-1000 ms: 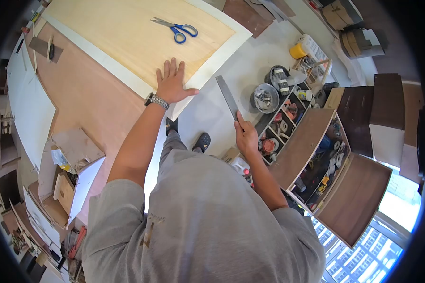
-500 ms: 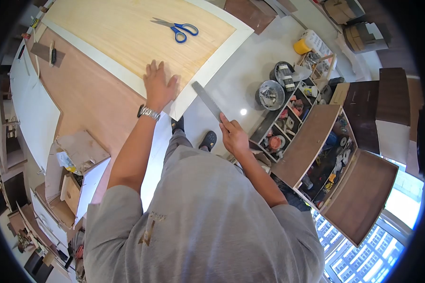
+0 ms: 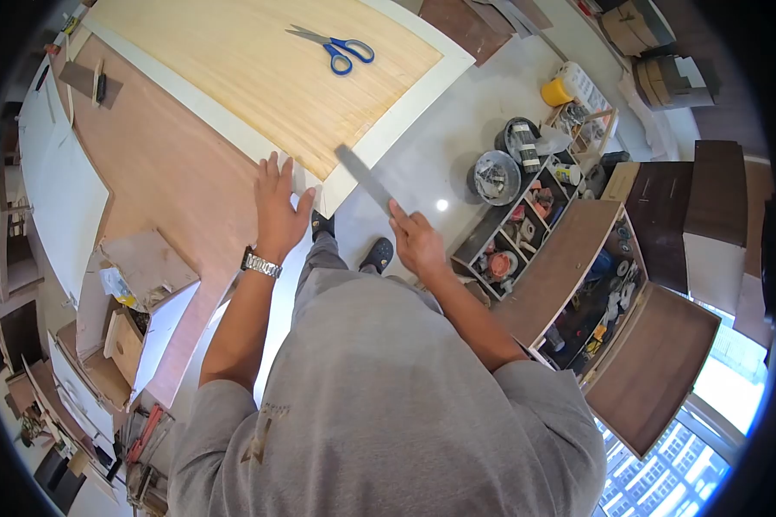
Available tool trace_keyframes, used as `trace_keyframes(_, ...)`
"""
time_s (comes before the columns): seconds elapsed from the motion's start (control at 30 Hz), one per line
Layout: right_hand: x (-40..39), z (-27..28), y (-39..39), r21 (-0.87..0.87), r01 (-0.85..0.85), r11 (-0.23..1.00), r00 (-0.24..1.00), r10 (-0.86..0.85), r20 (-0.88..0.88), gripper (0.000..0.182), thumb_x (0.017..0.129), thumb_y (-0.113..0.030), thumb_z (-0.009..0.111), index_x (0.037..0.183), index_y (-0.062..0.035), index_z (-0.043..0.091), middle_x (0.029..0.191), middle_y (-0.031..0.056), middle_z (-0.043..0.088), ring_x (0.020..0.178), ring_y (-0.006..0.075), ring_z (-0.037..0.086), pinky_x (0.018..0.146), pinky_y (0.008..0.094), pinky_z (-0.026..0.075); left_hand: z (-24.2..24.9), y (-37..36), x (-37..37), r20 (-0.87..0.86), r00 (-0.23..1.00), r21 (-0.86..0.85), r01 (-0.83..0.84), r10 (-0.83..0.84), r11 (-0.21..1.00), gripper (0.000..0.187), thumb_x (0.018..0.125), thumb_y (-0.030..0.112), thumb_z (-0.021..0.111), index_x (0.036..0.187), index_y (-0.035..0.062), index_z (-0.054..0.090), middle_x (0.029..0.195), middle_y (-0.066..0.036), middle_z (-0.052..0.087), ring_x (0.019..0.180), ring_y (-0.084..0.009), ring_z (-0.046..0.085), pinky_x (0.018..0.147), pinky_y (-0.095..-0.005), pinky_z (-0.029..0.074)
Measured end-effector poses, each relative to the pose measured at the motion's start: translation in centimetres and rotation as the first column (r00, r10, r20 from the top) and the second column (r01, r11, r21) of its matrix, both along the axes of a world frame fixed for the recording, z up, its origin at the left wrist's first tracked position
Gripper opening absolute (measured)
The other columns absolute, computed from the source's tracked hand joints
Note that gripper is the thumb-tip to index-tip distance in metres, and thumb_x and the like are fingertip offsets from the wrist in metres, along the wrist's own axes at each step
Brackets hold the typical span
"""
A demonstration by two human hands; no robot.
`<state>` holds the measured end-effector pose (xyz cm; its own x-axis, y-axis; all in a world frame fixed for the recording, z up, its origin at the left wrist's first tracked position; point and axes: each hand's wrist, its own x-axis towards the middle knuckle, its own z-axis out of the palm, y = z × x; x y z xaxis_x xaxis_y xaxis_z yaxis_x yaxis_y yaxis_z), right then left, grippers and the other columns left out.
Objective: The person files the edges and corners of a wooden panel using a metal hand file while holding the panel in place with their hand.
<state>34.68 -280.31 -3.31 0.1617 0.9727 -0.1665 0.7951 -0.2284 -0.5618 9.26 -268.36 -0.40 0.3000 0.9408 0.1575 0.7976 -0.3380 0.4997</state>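
The left hand (image 3: 276,207) lay open at the veneered panel's (image 3: 267,69) near corner; the right hand (image 3: 416,241) gripped a steel ruler (image 3: 364,178) angled toward that corner. Alignment step; next, seat ruler flat along the panel's edge.

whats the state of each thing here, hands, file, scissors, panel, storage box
left hand: flat, fingers spread, resting at the panel's near corner
right hand: shut around the file's handle end
file: held up, tip over the panel's corner
scissors: closed, lying on the panel
panel: lying flat on the brown board
storage box: open, compartments full
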Motion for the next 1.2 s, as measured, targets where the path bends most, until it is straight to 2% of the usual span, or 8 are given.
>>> trace_keyframes(0.13, 2.4, -1.1, 5.9, 0.148, 0.1, 0.984, 0.991, -0.113, 0.077, 0.04, 0.099, -0.033, 0.057, 0.14, -0.036, 0.056, 0.086, 0.011, 0.06, 0.079, 0.0346, 0.064, 0.073, 0.0472, 0.054, -0.7, -0.6, 2.9, -0.046, 0.992, 0.007, 0.115, -0.115, 0.993, 0.055, 0.089, 0.024, 0.069, 0.136, 0.0004, 0.054, 0.153, -0.028, 0.036, 0.145, -0.0474, 0.026, 0.115, -0.062, 0.023)
trace_keyframes(0.23, 4.3, 1.3, 6.9, 0.235, 0.227, 0.945, 0.974, -0.227, -0.028, 0.039, 0.099, -0.031, 0.059, 0.138, -0.033, 0.059, 0.085, 0.0119, 0.061, 0.079, 0.0352, 0.063, 0.073, 0.0462, 0.053, -0.9, 0.0, 5.7, -0.066, 0.97, 0.006, 0.233, -0.232, 0.972, 0.052, 0.087, 0.024, 0.07, 0.133, 0.0028, 0.057, 0.153, -0.026, 0.037, 0.146, -0.0439, 0.028, 0.116, -0.0619, 0.023)
trace_keyframes(0.47, 5.9, 0.6, 0.9, 0.182, 0.3, 0.936, 0.951, -0.28, -0.129, 0.039, 0.1, -0.028, 0.059, 0.139, -0.024, 0.06, 0.083, 0.015, 0.061, 0.078, 0.0335, 0.062, 0.075, 0.0426, 0.05, -2.3, 3.6, 9.7, -0.051, 0.991, 0.023, 0.125, -0.124, 0.992, 0.048, 0.088, 0.03, 0.069, 0.127, 0.0034, 0.062, 0.155, -0.017, 0.038, 0.146, -0.0395, 0.028, 0.118, -0.0594, 0.019)
trace_keyframes(0.67, 5.6, 0.4, -2.3, 0.087, 0.403, 0.911, 0.901, -0.379, -0.21, 0.039, 0.1, -0.028, 0.059, 0.139, -0.0242, 0.06, 0.084, 0.014, 0.061, 0.078, 0.0313, 0.061, 0.076, 0.0407, 0.05, -3.4, 2.1, 9.3, -0.214, 0.914, 0.083, 0.369, -0.345, 0.926, 0.058, 0.082, 0.03, 0.077, 0.132, 0.0059, 0.06, 0.153, -0.023, 0.04, 0.146, -0.0414, 0.029, 0.117, -0.0582, 0.022)
trace_keyframes(0.77, 5.9, -0.2, -3.1, 0.099, 0.396, 0.913, 0.909, -0.374, -0.184, 0.039, 0.1, -0.029, 0.059, 0.139, -0.0263, 0.06, 0.085, 0.0124, 0.062, 0.08, 0.031, 0.062, 0.076, 0.0409, 0.051, -3.6, 3.2, 10.1, -0.01, 0.988, -0.003, 0.156, -0.156, 0.988, 0.056, 0.083, 0.028, 0.076, 0.131, 0.0055, 0.06, 0.153, -0.022, 0.041, 0.145, -0.0426, 0.03, 0.117, -0.0585, 0.022)
trace_keyframes(0.87, 5.6, -0.3, -2.8, 0.098, 0.359, 0.928, 0.926, -0.341, -0.164, 0.038, 0.1, -0.031, 0.059, 0.138, -0.0287, 0.06, 0.086, 0.0107, 0.062, 0.08, 0.0308, 0.063, 0.076, 0.0417, 0.051, -2.3, 5.3, 9.9, -0.034, 0.991, -0.101, 0.124, -0.128, 0.987, 0.063, 0.086, 0.036, 0.074, 0.137, 0.005, 0.056, 0.155, -0.024, 0.037, 0.146, -0.0452, 0.026, 0.117, -0.0593, 0.02)
trace_keyframes(1.07, 4.0, 0.1, -0.7, 0.088, 0.237, 0.967, 0.971, -0.233, -0.049, 0.039, 0.1, -0.035, 0.057, 0.139, -0.033, 0.058, 0.086, 0.0097, 0.06, 0.081, 0.0314, 0.064, 0.075, 0.0443, 0.053, -1.7, 8.9, 9.3, -0.265, 0.953, -0.309, 0.057, -0.144, 0.949, 0.101, 0.082, 0.058, 0.07, 0.158, 0.0104, 0.024, 0.164, -0.027, 0.009, 0.151, -0.0468, 0.001, 0.119, -0.0613, 0.006)
trace_keyframes(1.2, 4.1, -1.0, 1.1, 0.061, 0.171, 0.983, 0.982, -0.174, 0.066, 0.039, 0.101, -0.035, 0.055, 0.14, -0.0357, 0.056, 0.087, 0.0103, 0.06, 0.081, 0.0333, 0.065, 0.074, 0.0459, 0.053, -1.6, 9.5, 9.1, -0.303, 0.933, -0.397, 0.061, -0.193, 0.916, 0.11, 0.08, 0.061, 0.071, 0.161, 0.0126, 0.013, 0.166, -0.025, 0.001, 0.152, -0.0459, -0.004, 0.119, -0.0615, 0.002)
